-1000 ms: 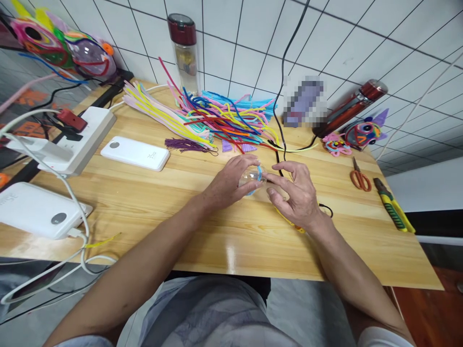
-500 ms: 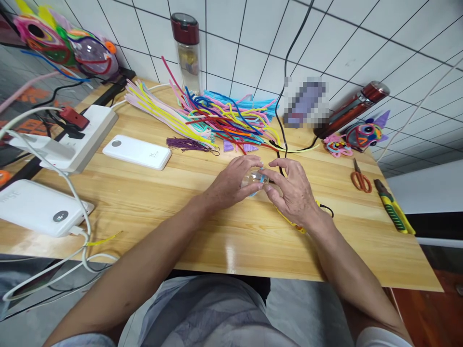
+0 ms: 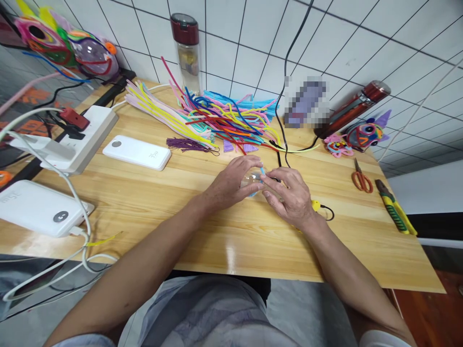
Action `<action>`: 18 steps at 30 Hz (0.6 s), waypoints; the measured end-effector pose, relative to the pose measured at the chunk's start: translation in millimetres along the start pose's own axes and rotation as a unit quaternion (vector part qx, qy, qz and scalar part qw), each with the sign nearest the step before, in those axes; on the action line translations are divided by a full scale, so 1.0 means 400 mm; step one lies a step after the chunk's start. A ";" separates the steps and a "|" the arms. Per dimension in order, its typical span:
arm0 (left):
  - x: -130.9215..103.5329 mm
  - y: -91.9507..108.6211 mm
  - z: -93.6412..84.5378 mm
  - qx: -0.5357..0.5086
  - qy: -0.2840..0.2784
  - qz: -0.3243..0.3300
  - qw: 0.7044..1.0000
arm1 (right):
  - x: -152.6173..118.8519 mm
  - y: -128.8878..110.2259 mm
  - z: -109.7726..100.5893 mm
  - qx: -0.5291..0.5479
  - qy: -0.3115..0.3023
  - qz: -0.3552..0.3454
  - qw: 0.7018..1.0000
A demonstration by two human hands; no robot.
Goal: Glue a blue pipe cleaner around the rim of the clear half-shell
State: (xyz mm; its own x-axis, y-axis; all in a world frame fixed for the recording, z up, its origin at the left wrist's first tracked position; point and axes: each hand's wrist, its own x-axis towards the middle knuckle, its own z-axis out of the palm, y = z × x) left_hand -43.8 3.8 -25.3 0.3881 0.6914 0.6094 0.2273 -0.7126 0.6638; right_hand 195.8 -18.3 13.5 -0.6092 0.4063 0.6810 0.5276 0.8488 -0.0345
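Observation:
My left hand (image 3: 237,180) is curled around a clear, rounded plastic piece (image 3: 249,180), thumb below and fingers above. Light blue pipe cleaner (image 3: 262,170) shows on its right side, and a bit more blue peeks out beneath it. My right hand (image 3: 287,193) reaches in from the right. Its index fingertip touches the blue pipe cleaner, while the thumb is stretched out apart from the fingers. Behind the right wrist, a yellow tool with a black cord (image 3: 316,206) is mostly hidden.
A heap of coloured pipe cleaners (image 3: 231,118) lies at the back, beside a purple tassel (image 3: 188,144). Scissors (image 3: 361,177) and pliers (image 3: 392,207) are at right. White power banks (image 3: 136,152) and a power strip (image 3: 87,140) occupy the left. A bottle (image 3: 188,53) stands by the wall.
My right hand has shifted slightly down and its fingers have straightened, with the thumb moving off the clear piece. My left hand keeps its hold in the same place.

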 end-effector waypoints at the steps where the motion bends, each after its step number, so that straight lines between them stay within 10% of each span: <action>1: 0.000 0.000 0.000 0.001 0.002 0.004 1.000 | -0.001 0.000 -0.001 -0.003 -0.002 -0.002 1.000; 18: -0.003 -0.004 0.000 -0.007 0.015 -0.007 1.000 | -0.015 -0.004 -0.012 0.008 0.007 0.068 0.998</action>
State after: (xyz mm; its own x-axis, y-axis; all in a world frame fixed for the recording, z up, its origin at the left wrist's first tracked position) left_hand -44.7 4.3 -27.0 0.3581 0.7041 0.6132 0.2199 -0.7019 0.6775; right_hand 201.4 -23.7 12.9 -0.5242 0.5140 0.6790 0.5961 0.7909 -0.1386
